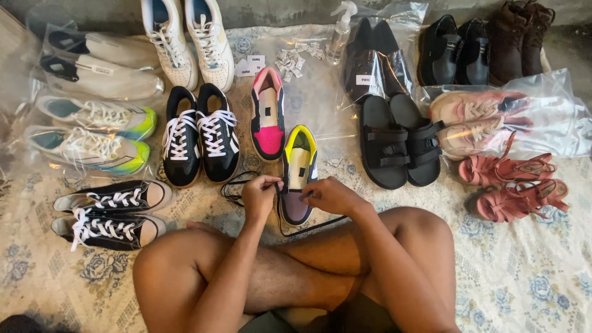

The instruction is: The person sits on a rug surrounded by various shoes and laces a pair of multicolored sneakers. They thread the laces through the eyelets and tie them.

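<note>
A sneaker with a yellow collar, dark sides and a purple toe (298, 166) lies on the floral cloth just in front of my crossed legs. My left hand (260, 192) pinches a thin black lace (237, 185) at the shoe's left side. My right hand (330, 194) grips the lace at the shoe's right side, over the toe end. The lace loops out to the left and trails under my right wrist. Its matching sneaker with a pink collar (268, 114) lies a little farther away.
Shoes ring the cloth: black lace-up sneakers (200, 135), black low-tops (111, 213), bagged pale running shoes (92, 132), white sneakers (188, 40), black sandals (401, 142), pink heeled sandals (515, 185), dark shoes, small packets and a spray bottle (340, 31) at the back.
</note>
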